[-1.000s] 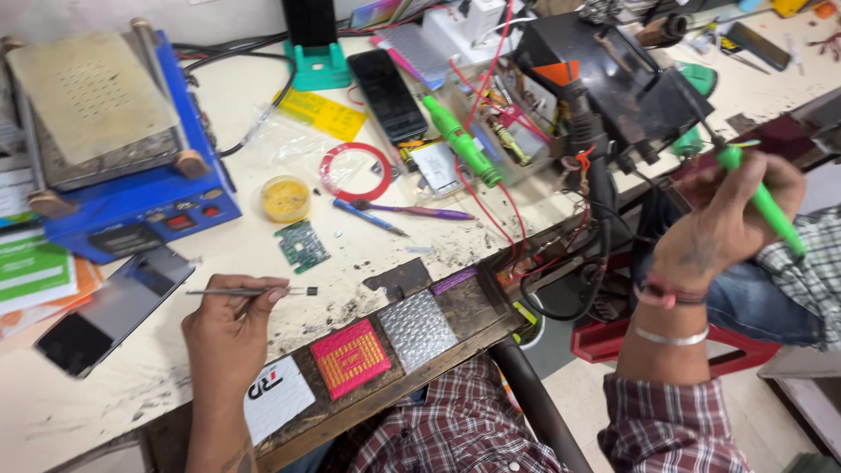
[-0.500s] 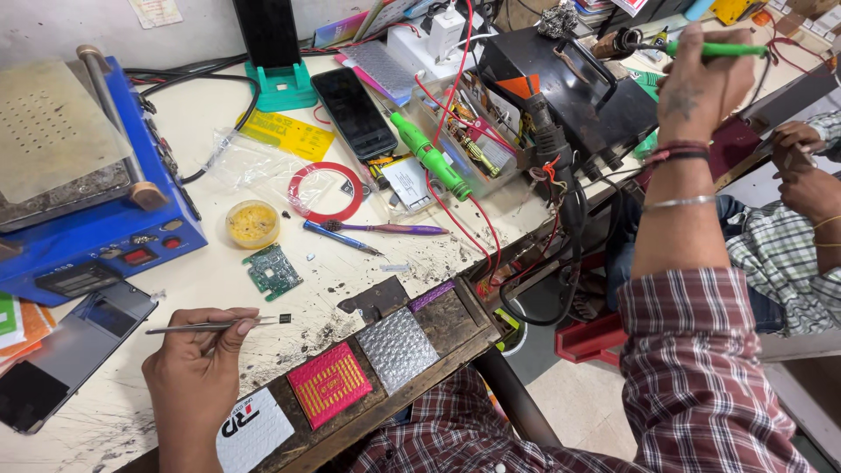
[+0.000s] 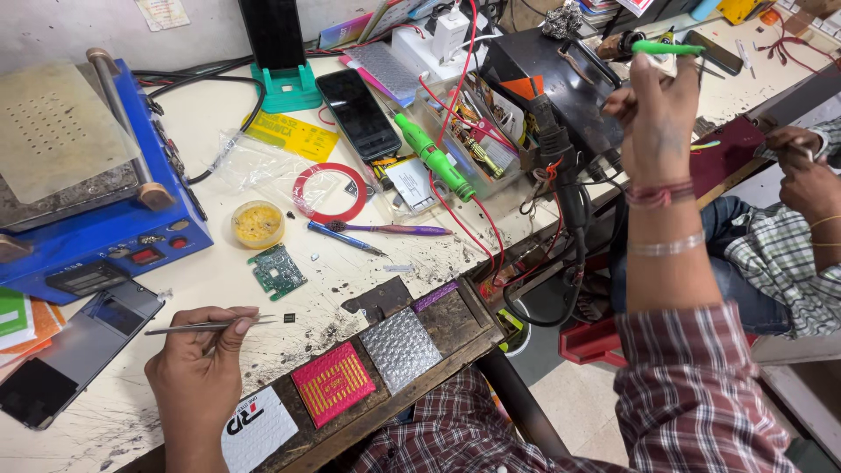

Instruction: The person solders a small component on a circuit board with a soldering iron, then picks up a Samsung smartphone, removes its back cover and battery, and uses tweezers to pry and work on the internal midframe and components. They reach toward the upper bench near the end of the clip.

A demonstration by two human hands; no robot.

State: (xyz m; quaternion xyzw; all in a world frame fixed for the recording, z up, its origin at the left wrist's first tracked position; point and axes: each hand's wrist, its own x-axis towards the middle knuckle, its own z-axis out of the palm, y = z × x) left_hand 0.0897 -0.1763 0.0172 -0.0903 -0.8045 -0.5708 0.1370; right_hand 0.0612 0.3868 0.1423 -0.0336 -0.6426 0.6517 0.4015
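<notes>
My left hand (image 3: 201, 363) grips thin metal tweezers (image 3: 219, 325) low over the stained white bench, their tips pointing right at a tiny dark chip (image 3: 289, 317). A small green circuit board (image 3: 277, 271) lies just beyond the tips. My right hand (image 3: 659, 118) is raised at the upper right, above the black station (image 3: 561, 79), and holds a green-handled tool (image 3: 667, 48) level in its fingers. Bracelets and red threads circle that wrist.
A blue heating machine (image 3: 96, 219) stands at the left, a dismantled phone (image 3: 74, 355) below it. A yellow paste tin (image 3: 257, 223), red tape ring (image 3: 329, 193), black phone (image 3: 357, 114), green screwdriver (image 3: 434, 158) and red wires crowd the middle. Another person's hands (image 3: 802, 162) work at the right.
My right hand has lifted the green-handled tool from low beside the bench up over the black station. The left hand has stayed put with the tweezers.
</notes>
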